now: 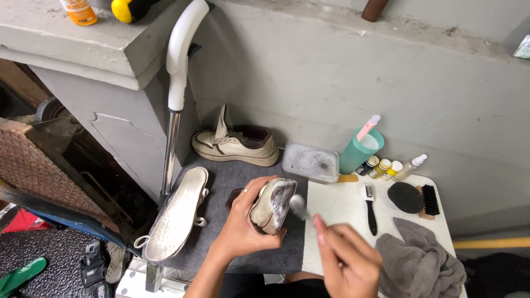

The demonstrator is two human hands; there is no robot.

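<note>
My left hand (247, 221) grips a cream shoe (273, 205) covered in foam, holding it up over a dark grey mat (232, 182). My right hand (349, 259) holds a small brush (298, 206) whose blurred head is against the soapy side of the shoe. The matching cream shoe (236, 144) rests at the back of the mat by the wall. A white insole (178, 214) lies on the left of the mat.
A container of foamy water (311, 162), a teal cup with a pink toothbrush (360, 150), small bottles (386, 167), black brushes (370, 207), a round black brush (404, 197) and a grey cloth (418, 260) lie on the white board. A metal pole (172, 138) stands left.
</note>
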